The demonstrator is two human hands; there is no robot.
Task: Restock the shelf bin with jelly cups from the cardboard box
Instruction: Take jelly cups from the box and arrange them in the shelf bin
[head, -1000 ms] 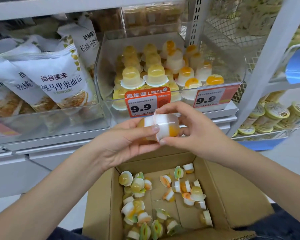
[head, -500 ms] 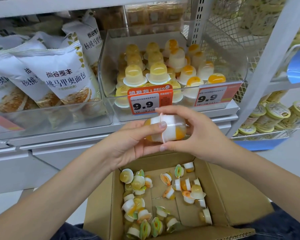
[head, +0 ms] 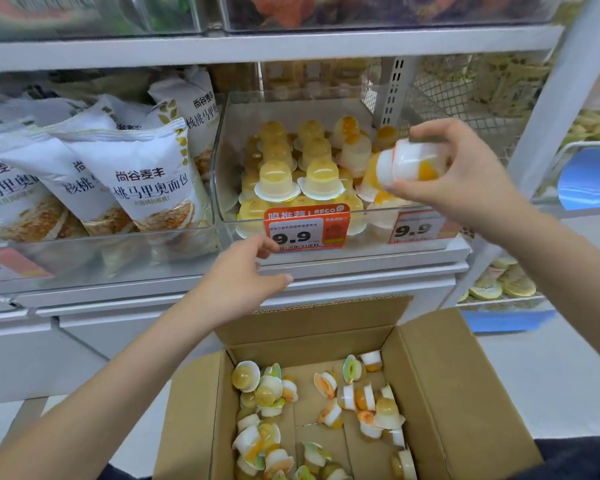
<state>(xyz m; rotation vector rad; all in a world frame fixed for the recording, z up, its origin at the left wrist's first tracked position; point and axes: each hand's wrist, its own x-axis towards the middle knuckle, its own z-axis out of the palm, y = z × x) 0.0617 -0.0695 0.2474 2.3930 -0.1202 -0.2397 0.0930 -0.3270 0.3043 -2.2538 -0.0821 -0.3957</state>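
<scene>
My right hand [head: 465,178] grips two jelly cups [head: 404,166] pressed lid to lid, held over the right side of the clear shelf bin [head: 222,161]. The bin holds several yellow and white-orange jelly cups [head: 291,174] stacked in rows. My left hand [head: 243,275] hangs in front of the shelf edge below the bin, fingers loosely curled and holding nothing. The open cardboard box [head: 440,393] sits below with several loose jelly cups [head: 361,403] scattered on its bottom.
A neighbouring clear bin at the left holds white bread bags [head: 142,181]. Orange 9.9 price tags [head: 305,230] hang on the bin front. A white shelf upright [head: 548,109] stands to the right, with more snack packs [head: 503,289] beyond it.
My right hand has lifted the two cups up and to the right, over the bin. My left hand has let go of them and stayed low by the shelf edge.
</scene>
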